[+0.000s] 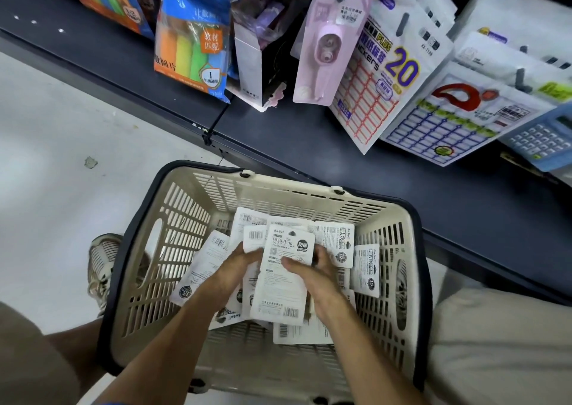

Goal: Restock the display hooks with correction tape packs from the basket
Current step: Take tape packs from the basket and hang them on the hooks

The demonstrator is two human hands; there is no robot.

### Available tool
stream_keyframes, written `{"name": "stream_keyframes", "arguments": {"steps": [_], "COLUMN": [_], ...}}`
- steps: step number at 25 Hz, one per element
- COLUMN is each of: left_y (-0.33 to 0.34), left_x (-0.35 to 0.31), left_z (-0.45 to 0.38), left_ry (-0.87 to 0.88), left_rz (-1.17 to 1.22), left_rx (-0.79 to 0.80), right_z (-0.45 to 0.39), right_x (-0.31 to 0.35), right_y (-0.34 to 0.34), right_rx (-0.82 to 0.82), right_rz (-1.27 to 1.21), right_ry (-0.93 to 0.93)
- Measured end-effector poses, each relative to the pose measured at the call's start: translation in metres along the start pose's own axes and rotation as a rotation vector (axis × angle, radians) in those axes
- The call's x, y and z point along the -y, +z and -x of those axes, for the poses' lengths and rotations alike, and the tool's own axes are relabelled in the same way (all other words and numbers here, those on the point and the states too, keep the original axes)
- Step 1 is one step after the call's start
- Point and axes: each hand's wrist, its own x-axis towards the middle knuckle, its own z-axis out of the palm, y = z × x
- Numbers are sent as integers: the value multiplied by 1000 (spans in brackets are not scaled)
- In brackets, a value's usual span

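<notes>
Both in basket (185,249): left hand (238,265) and right hand (312,268) gripping one pack (283,284) above loose packs (366,270).

Pack in my hands (286,268), inside the basket (309,198): reads "15m" w/ barcode at bottom. Pack just right of it in the basket (335,243): "15" in a round badge. Beyond the basket, label-sticker pack (387,73): "PLUS", "20", "...ickers". Left of that, counting-chip pack (193,45): "1" in a shield. Far left beyond the basket, orange pack (130,11): "12". Rest too blurry.
</notes>
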Motion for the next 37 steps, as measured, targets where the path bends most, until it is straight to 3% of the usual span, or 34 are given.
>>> {"name": "stream_keyframes", "arguments": {"steps": [2,8,13,18,21,25,28,30,34,37], "left_y": [6,8,-5,-6,-1,-8,-11,-4,8,8], "left_x": [-4,-5,-17,-73,-124,-184,-214,-229,-247,-248], "left_z": [3,18,49,106,148,216,247,262,277,276], "left_ry": [-29,8,95,234,503,1013,1401,1610,1916,2009], "left_rz": [3,-108,-81,-68,-215,-604,-1152,-1375,-1584,-1640], "left_rx": [9,168,177,204,165,-111,-285,-324,-315,-359], "right_z": [-2,7,40,97,135,185,212,219,254,276], "right_x": [-5,-1,23,68,110,202,254,268,272,267], "right_y": [-4,-20,-10,3,4,-27,-55,-59,-35,-26], "right_rx": [-32,244,335,377,402,634,612,546,790,986], "right_rz": [-61,21,84,-43,80,280,17,-46,-110,-190], "right_ry": [1,80,-87,-343,-501,-639,-466,-323,-221,-216]}}
